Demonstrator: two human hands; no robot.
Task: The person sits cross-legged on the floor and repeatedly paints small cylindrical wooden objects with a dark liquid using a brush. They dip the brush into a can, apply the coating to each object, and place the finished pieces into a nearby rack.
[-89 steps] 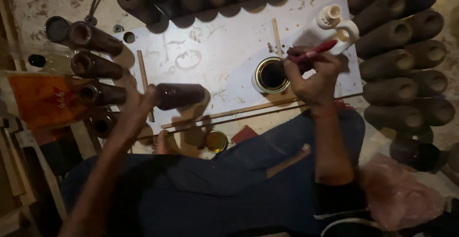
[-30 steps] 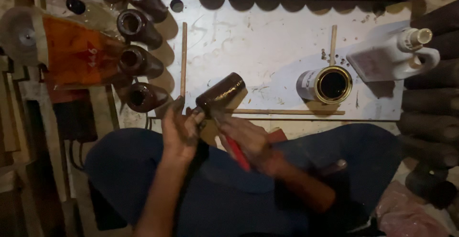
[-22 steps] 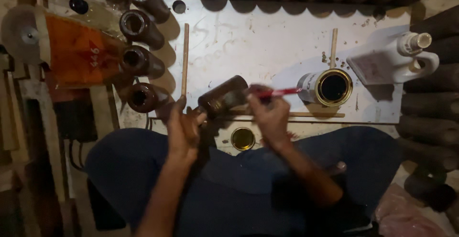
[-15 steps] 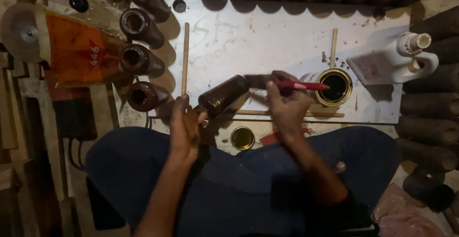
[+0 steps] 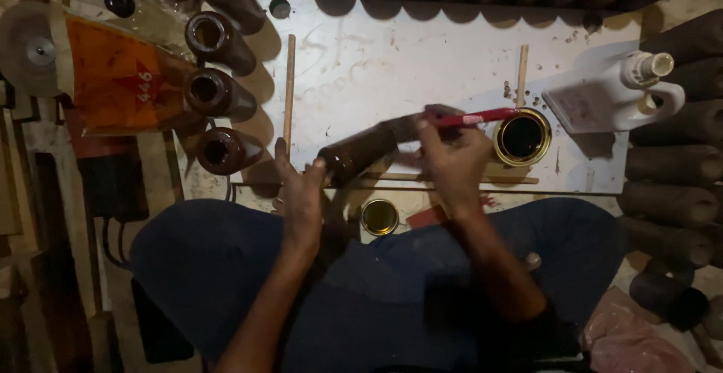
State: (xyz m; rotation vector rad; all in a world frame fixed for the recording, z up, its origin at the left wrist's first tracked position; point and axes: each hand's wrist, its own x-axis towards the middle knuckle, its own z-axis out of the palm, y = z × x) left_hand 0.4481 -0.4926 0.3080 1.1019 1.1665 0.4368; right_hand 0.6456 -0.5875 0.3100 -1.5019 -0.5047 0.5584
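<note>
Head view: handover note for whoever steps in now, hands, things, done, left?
Left hand grips the near end of the brown tube, lying tilted across the white board.
Right hand holds a red-handled brush at the tube's far end; bristles hidden.
Open tin right of the brush; lid near the lap; white jug further right.
Done: four brown tubes stand left.
Left: dull tubes piled right; how far this one's coat has got, can't tell.

White board (image 5: pixel 422 49) with open paint tin (image 5: pixel 522 137), white jug (image 5: pixel 614 96), thin wooden sticks (image 5: pixel 289 87).
</note>
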